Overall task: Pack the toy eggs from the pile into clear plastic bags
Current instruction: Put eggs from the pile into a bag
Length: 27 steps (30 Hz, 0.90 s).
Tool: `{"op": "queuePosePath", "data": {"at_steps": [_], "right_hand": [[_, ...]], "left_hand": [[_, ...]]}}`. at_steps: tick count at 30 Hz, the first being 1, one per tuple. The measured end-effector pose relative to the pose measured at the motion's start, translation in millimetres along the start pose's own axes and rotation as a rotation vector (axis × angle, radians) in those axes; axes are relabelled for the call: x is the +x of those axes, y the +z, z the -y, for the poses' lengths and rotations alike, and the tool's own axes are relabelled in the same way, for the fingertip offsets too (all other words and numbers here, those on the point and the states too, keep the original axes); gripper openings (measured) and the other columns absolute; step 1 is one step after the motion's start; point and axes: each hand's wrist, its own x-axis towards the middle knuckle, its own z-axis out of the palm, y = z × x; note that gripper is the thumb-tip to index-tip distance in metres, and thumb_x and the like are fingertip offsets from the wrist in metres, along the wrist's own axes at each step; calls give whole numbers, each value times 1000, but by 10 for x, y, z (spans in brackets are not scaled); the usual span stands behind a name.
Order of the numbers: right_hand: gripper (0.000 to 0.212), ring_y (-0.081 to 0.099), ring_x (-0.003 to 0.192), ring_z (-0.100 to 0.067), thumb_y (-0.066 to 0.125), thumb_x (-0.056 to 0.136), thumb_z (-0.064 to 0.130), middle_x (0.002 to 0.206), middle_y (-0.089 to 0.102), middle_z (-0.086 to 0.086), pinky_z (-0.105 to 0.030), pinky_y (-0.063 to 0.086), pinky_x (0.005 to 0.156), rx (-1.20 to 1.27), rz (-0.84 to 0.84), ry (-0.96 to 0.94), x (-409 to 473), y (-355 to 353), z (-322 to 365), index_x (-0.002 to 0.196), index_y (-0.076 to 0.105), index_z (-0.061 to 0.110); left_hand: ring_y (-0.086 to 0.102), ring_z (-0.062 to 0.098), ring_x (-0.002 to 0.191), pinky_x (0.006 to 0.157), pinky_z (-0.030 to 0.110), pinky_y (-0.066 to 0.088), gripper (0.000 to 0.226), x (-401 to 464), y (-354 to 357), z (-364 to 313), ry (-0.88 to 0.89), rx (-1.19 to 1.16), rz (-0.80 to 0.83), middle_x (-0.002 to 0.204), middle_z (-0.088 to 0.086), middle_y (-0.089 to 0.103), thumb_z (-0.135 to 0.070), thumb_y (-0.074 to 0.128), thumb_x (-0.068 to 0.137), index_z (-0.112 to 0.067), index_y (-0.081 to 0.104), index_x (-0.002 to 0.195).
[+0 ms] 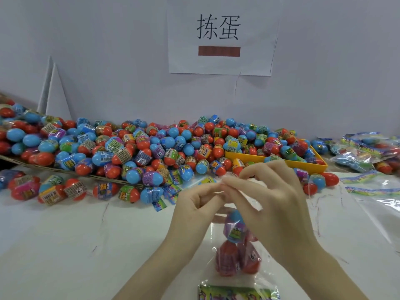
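Hands pinching bag mouth above table

Left hand (pixel 195 199) and right hand (pixel 275 191) both pinch the top edge of a clear bag (pixel 218 241), held upright over the white table (pixel 75 245). Several eggs (pixel 234 252) sit inside it. Egg pile (pixel 129 146) lies behind, partly in a yellow tray (pixel 303 164). Filled bags (pixel 363 152) at right.

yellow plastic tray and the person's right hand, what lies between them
In the head view, a few loose blue-and-red toy eggs lie on the white table between the yellow plastic tray and the right hand.
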Motion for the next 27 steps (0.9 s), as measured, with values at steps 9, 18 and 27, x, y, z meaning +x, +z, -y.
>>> {"op": "queuePosePath", "data": {"at_steps": [9,18,27], "right_hand": [[12,59,66,-22,62,78,9,71,66,-6,-32,53,59,-82,67,-163,0,-4,7,76,72,5],[25,58,59,-22,51,84,11,64,63,-5,-34,51,54,-132,117,-259,17,-6,-23,66,68,6],[26,59,60,-21,49,85,13,66,65,-4,-32,52,57,-36,95,-91,12,34,-41,68,66,5]], "left_hand": [[70,7,74,62,24,56,20,-38,4,82,254,264,-32,79,-7,71,-17,50,92,-25,68,89],[62,2,63,57,6,45,23,-31,-16,178,414,462,-30,76,-11,65,-38,39,85,-37,61,79],[63,-3,67,59,8,48,20,-41,-12,193,424,469,-50,75,-22,66,-41,41,84,-42,61,82]]}}
